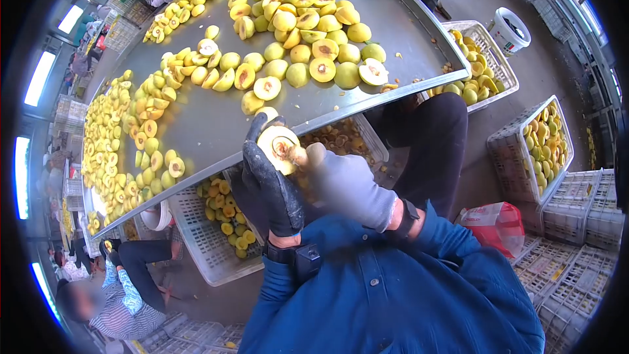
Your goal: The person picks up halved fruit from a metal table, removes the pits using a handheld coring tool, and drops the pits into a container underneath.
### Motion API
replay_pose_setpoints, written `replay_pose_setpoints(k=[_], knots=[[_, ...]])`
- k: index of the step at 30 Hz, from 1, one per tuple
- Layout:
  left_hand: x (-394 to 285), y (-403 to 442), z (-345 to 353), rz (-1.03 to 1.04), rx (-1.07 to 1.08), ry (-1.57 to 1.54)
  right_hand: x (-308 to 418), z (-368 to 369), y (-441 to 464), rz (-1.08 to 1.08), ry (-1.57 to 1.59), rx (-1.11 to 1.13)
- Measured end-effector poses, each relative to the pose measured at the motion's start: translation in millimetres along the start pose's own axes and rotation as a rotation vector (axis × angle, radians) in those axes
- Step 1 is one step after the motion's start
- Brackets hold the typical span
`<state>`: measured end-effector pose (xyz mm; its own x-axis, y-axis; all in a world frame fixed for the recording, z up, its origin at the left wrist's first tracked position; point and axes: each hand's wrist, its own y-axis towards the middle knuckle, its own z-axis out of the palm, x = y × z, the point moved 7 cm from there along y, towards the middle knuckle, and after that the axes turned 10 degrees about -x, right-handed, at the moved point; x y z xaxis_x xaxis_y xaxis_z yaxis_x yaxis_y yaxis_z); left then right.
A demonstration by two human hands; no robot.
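At the metal table's (406,92) near edge, the black-gloved left hand (272,187) curls firmly round a halved fruit (272,145), its cut face outward, seemingly to keep the middle reachable. The grey-gloved right hand (350,187) meets that face; how tightly it closes, and on what, I cannot tell.
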<state>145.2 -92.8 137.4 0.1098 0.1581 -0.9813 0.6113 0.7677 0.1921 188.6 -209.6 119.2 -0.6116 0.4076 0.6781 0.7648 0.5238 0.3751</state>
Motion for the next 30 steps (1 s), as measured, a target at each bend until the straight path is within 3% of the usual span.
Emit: replay_pose_setpoints(k=[3,10,12,14,15,18,19,22,23,26,27,29,30], knots=[[6.1,1.5,-0.9,-0.019,-0.031,-0.028,1.7,3.1,-0.9,0.014,0.064,0.006],[1.7,8.7,-1.6,0.183,-0.050,0.126,-2.8,11.2,-4.0,0.055,0.159,0.097],[1.8,12.6,-8.4,0.251,-0.044,0.213,-0.4,13.3,-5.0,0.057,0.483,0.175],[-3.2,15.5,-10.7,0.322,0.055,0.230,0.5,15.9,-6.2,0.295,0.901,0.298],[-5.1,16.9,-10.9,0.347,0.108,0.209,-2.1,16.9,-9.9,0.405,0.884,0.404],[-21.8,24.1,-3.7,0.430,0.384,0.303,-2.4,3.6,-8.0,0.099,0.079,0.484],[-25.4,22.4,0.7,0.459,0.498,0.362,-2.6,3.9,-8.2,0.137,0.072,0.504],[-28.6,24.0,-4.6,0.425,0.286,0.203,11.7,6.1,-10.7,0.342,0.853,0.443],[-3.1,26.5,-10.2,0.128,0.259,-0.149,11.5,6.6,-12.4,0.391,0.847,0.510],[-7.7,14.2,2.2,0.206,0.064,-0.080,4.6,3.6,-9.0,0.336,0.735,0.377],[-2.3,11.5,6.4,0.108,0.067,-0.231,2.3,2.4,-6.3,0.228,0.422,0.357],[-14.4,8.3,8.7,0.312,0.144,0.018,1.5,-1.7,-9.4,0.200,0.617,0.348],[-10.2,11.1,7.4,0.185,0.236,-0.109,4.6,-6.4,-10.2,0.189,0.718,0.347]])
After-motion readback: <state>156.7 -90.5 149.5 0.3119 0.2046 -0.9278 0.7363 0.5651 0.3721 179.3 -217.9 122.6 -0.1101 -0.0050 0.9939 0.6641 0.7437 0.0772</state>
